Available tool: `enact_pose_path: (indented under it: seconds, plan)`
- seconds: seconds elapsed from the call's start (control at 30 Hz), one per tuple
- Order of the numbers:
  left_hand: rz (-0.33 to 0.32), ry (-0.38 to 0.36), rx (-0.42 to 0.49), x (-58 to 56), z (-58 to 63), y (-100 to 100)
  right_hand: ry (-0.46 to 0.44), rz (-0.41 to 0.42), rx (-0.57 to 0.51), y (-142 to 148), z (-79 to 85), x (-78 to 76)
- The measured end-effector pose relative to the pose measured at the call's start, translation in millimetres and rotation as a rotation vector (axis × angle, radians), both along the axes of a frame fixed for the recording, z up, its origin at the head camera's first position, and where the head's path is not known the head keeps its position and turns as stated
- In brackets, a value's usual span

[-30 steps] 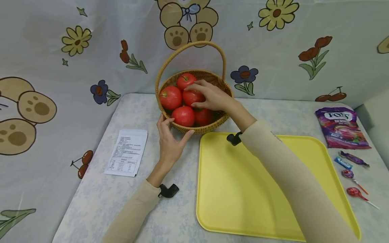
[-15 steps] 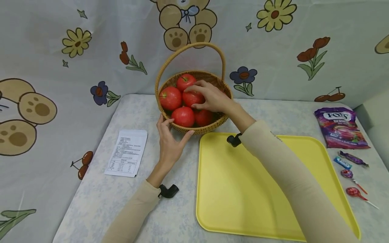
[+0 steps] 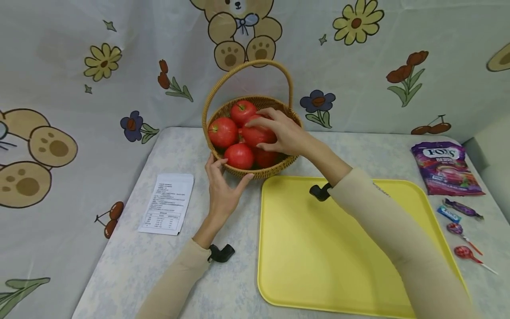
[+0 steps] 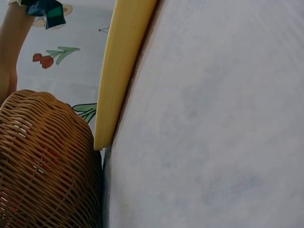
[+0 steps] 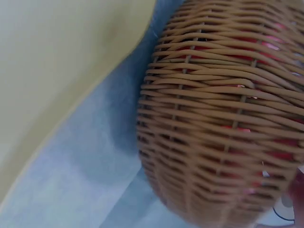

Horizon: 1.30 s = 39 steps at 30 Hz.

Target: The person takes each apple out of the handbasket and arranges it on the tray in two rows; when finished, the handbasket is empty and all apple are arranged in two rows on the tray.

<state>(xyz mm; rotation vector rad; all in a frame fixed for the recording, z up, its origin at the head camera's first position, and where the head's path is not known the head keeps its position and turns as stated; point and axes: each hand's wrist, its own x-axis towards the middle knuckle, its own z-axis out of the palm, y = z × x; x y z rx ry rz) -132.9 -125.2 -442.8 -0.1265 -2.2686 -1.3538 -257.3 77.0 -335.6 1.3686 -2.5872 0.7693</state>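
Observation:
A brown wicker basket [image 3: 275, 170] with a tall hoop handle holds several red apples [image 3: 239, 156]. My right hand [image 3: 288, 135] reaches over the basket's right side and grips one apple [image 3: 256, 133] between thumb and fingers, above its neighbours. At the basket's front left, my left hand [image 3: 223, 190] holds the rim, fingers on the edge and thumb against the outer wall. The left wrist view shows the basket's woven side [image 4: 47, 161] but not the left fingers. In the right wrist view, red shows through the weave [image 5: 213, 109].
A yellow tray [image 3: 318, 266] lies right in front of the basket. To its right are a purple candy bag [image 3: 446, 168], wrapped candies [image 3: 462, 208] and two lollipops [image 3: 464, 252]. A white printed packet [image 3: 167, 204] lies on the left. A patterned cloth hangs behind.
My right hand has shifted slightly right and raised the gripped apple a little above the others. The left hand keeps its place on the basket. The head view has tilted slightly up.

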Motion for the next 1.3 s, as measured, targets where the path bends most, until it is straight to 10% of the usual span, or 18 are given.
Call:
enact_pose_path:
  seconds: [0.73,1.3]
  plan:
    - [-0.012,0.016,-0.028,-0.9,-0.8,-3,0.147,0.049,-0.117,66,11.7,83.2]
    - [0.000,0.003,-0.042,-1.6,-0.4,-3,-0.078,0.007,0.026,94,-64.1,131.6]
